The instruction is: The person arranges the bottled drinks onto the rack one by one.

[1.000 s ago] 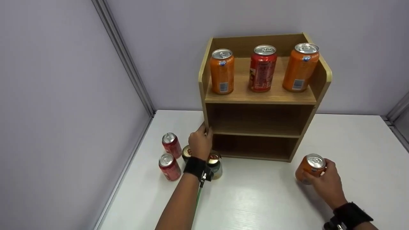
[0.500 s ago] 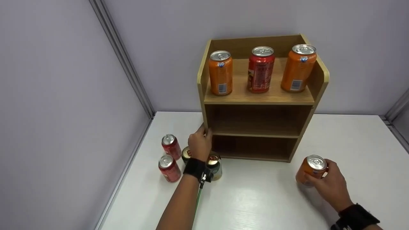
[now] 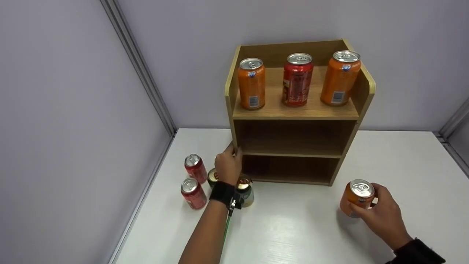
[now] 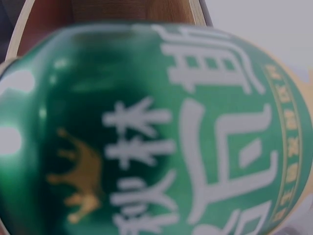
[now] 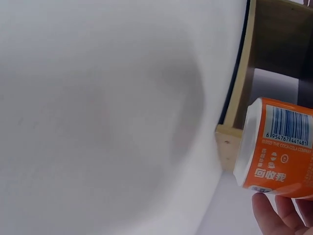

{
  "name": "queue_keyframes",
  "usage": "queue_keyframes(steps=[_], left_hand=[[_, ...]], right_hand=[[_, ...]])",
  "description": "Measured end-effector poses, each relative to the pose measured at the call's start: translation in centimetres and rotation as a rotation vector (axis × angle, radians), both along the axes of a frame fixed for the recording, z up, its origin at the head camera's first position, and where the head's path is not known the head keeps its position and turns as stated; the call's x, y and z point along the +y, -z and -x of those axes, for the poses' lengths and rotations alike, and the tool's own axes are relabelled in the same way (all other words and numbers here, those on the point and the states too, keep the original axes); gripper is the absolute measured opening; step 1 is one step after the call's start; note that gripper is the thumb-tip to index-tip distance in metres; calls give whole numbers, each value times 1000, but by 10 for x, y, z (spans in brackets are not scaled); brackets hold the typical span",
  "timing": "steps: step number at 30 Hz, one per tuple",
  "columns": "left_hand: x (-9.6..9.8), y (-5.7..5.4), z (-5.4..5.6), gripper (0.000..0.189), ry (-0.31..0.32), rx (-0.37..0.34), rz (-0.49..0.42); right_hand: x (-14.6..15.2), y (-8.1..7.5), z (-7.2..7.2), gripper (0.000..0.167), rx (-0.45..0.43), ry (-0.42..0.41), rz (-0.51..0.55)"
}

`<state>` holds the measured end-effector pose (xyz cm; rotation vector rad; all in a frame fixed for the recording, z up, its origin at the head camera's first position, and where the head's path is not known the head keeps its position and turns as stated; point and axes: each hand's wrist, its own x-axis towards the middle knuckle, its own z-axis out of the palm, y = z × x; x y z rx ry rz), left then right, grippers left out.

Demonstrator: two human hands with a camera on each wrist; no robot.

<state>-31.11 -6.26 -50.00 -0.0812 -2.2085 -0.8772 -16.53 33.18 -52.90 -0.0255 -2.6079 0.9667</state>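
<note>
My left hand point(image 3: 228, 167) grips the lower left side panel of a small wooden shelf point(image 3: 293, 156), thumb at the front edge and fingers behind. My right hand point(image 3: 384, 214) holds an orange soda can point(image 3: 354, 205) upright, to the right of the shelf; its base shows clear over the tabletop in the right wrist view. Close by my left wrist stand a green can point(image 3: 246, 194), filling the left wrist view, and a second green can point(image 3: 212, 176), partly hidden by the hand.
On the top shelf stand an orange can point(image 3: 252, 86), a red can point(image 3: 297, 82) and another orange can point(image 3: 340, 80). Two red cans, a rear one point(image 3: 195, 170) and a front one point(image 3: 194, 196), stand on the white table point(image 3: 285, 227) at left. A grey wall point(image 3: 205, 66) rises behind.
My right hand and the orange can have shifted slightly toward me, and the can has come up a little from the table. The left hand keeps its grip on the shelf.
</note>
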Motion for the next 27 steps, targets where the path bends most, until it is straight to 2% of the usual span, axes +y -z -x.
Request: queue_keyframes(steps=[7,16,27], left_hand=[[0,1,1,15,-6,24,34],[0,1,1,16,-15,11,38],[0,1,1,13,-4,22,29]], right_hand=[[-12,-13,-6,77,103,-49,32],[-30,-32,-11,75,161,-86,55],[-50,-58,-8,75,254,-139,68]])
